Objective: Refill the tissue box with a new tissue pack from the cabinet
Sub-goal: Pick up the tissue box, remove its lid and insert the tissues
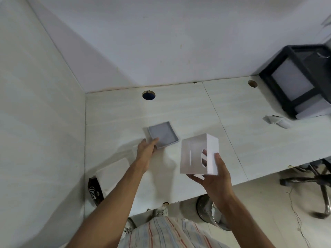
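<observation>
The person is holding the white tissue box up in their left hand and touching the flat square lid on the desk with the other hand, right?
Not quite. The head view shows the white tissue box held up in the right hand. It is the left hand that touches the flat square lid on the desk.

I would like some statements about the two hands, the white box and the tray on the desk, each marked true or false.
1. The right hand holds the white box above the desk. True.
2. The left hand is at the near edge of the grey tray. True.
3. The tray is stacked on the box. False: it lies flat on the desk, apart from the box.
4. A tissue pack sticks out of the box. False: the box shows only a slot and a round hole; no tissue is visible.
5. A black frame box stands at the far right of the desk. True.
6. Both hands hold the box. False: only the right one does.
</observation>
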